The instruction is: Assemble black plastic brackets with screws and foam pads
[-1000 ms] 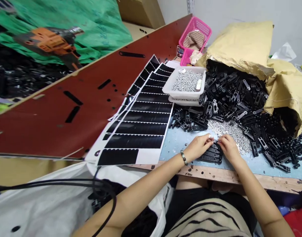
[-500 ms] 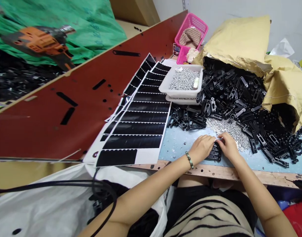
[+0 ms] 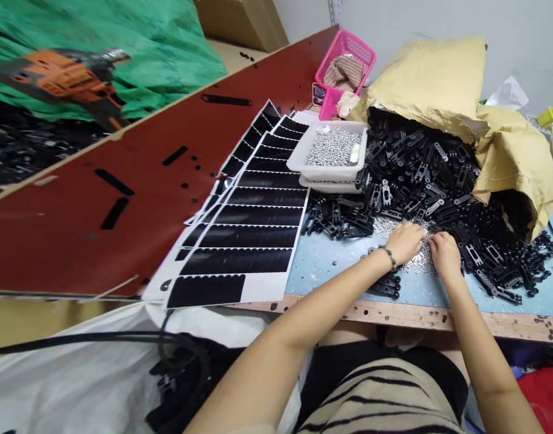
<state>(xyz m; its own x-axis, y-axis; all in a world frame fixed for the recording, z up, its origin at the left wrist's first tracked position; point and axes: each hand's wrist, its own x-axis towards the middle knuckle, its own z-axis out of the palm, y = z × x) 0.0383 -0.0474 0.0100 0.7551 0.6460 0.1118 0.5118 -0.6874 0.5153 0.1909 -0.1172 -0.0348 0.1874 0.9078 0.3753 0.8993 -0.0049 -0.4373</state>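
Observation:
My left hand (image 3: 405, 242), with a beaded bracelet at the wrist, reaches into a heap of small silvery nuts (image 3: 414, 263) on the blue work surface. Its fingers are curled together, and whatever they pinch is too small to make out. Close to its right, my right hand (image 3: 444, 253) also has bent, closed fingertips at the same heap; what lies between them cannot be seen. Below my left wrist, several black plastic parts (image 3: 385, 287) lie side by side near the front edge, partly covered by the forearm.
Behind the hands spreads a big pile of black plastic links (image 3: 416, 163), spilling from a brown paper sack (image 3: 432, 78). A white tub (image 3: 298, 158) of metal pins stands left of it, beside black sticker sheets (image 3: 244, 259). An orange power drill (image 3: 59, 75) hangs at upper left.
Both hands have moved away from the black parts by the front edge, forward and to the right onto the nuts. More of the parts is uncovered. The view has shifted slightly.

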